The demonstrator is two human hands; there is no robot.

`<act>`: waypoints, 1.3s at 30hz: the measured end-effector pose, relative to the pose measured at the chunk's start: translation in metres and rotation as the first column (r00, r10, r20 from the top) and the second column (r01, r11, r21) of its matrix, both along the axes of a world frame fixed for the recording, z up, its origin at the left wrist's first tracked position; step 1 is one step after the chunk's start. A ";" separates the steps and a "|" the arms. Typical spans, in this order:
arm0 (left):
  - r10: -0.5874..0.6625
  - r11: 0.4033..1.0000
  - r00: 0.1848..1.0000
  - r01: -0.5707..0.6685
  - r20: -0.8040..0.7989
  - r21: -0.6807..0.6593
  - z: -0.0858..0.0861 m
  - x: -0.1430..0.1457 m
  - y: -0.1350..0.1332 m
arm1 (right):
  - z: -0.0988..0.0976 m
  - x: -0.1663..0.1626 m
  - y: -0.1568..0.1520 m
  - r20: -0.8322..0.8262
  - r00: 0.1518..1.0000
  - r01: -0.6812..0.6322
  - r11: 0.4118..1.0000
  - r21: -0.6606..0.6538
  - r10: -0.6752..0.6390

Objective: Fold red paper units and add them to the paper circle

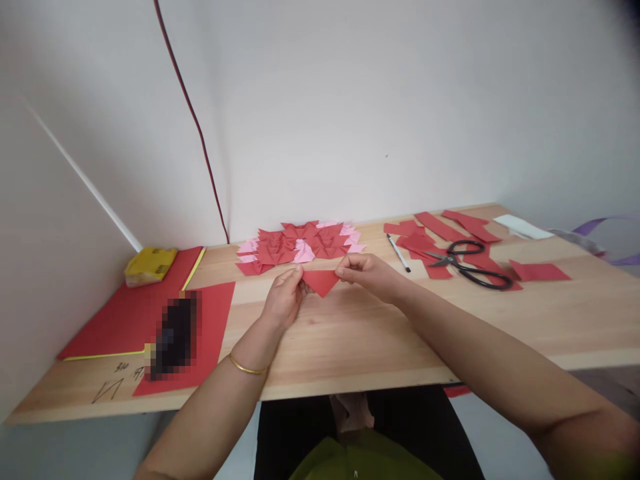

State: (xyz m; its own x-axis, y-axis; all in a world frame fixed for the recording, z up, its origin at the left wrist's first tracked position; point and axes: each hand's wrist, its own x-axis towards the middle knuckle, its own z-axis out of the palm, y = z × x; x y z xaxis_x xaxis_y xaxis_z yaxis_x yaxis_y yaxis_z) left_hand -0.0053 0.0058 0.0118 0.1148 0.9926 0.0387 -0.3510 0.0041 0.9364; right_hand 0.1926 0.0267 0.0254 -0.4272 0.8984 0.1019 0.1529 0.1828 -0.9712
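Observation:
Between my two hands a small red paper triangle (321, 281) is held up over the table, its point facing down toward me. My left hand (284, 297) pinches the left corner, and my right hand (367, 275) pinches the right corner with thumb and fingertips. A gold bangle (247, 367) circles my left wrist. Just behind the hands sits a cluster of folded red and pink paper pieces (305, 245) against the wall.
Black-handled scissors (465, 263) lie on red paper scraps (433, 227) at the right, with a pen (399, 253) beside them. Large red sheets (120, 323) cover the left, bearing a yellow packet (150, 267) and a blurred dark object (175, 337). A cable (193, 113) hangs along the wall.

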 end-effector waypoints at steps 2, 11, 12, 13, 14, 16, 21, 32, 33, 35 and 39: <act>0.034 0.999 0.995 -0.032 -0.090 0.024 -0.002 -0.003 0.001 | 0.000 0.000 0.000 0.034 0.999 0.024 0.999 0.022 -0.025; 0.084 0.975 0.839 0.041 -0.537 0.217 0.002 -0.008 -0.004 | 0.002 -0.004 -0.003 0.172 0.982 0.034 0.963 0.266 -0.083; 0.093 0.970 0.817 0.054 -0.569 0.237 0.004 -0.007 -0.005 | 0.003 -0.004 -0.003 0.182 0.980 0.024 0.957 0.289 -0.080; 0.110 0.963 0.795 0.063 -0.596 0.262 0.006 -0.006 -0.006 | 0.003 -0.005 -0.004 0.185 0.980 0.013 0.948 0.319 -0.076; 0.135 0.953 0.775 0.070 -0.618 0.296 0.007 -0.004 -0.007 | 0.002 -0.005 -0.005 0.180 0.981 -0.002 0.935 0.355 -0.067; 0.193 0.921 0.736 0.092 -0.649 0.378 0.009 -0.001 -0.010 | 0.000 -0.008 -0.007 0.174 0.984 -0.041 0.903 0.429 -0.038; 0.294 0.819 0.666 0.194 -0.686 0.540 0.008 0.003 -0.014 | -0.009 -0.018 -0.012 0.173 0.982 -0.029 0.860 0.510 -0.070; 0.339 0.818 0.602 0.191 -0.723 0.543 0.010 -0.014 -0.006 | -0.001 0.007 0.003 0.277 0.945 0.030 0.891 0.452 -0.172; 0.349 0.831 0.603 0.155 -0.718 0.534 0.010 -0.015 -0.005 | -0.001 0.011 0.006 0.270 0.938 0.078 0.893 0.443 -0.216; 0.360 0.856 0.609 0.086 -0.707 0.510 0.009 -0.017 -0.003 | 0.000 0.015 0.010 0.223 0.931 0.185 0.900 0.395 -0.290; 0.324 0.884 0.628 0.066 -0.708 0.463 0.008 -0.016 -0.002 | 0.005 0.010 0.004 0.186 0.959 0.134 0.918 0.374 -0.215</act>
State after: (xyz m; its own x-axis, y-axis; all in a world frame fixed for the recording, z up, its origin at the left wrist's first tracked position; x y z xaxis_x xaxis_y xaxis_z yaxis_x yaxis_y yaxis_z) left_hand -0.0210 0.0040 0.0194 0.1676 0.9014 0.3993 0.5063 -0.4262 0.7497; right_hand 0.2022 0.0312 0.0301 -0.3151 0.8826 0.3488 0.4154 0.4587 -0.7855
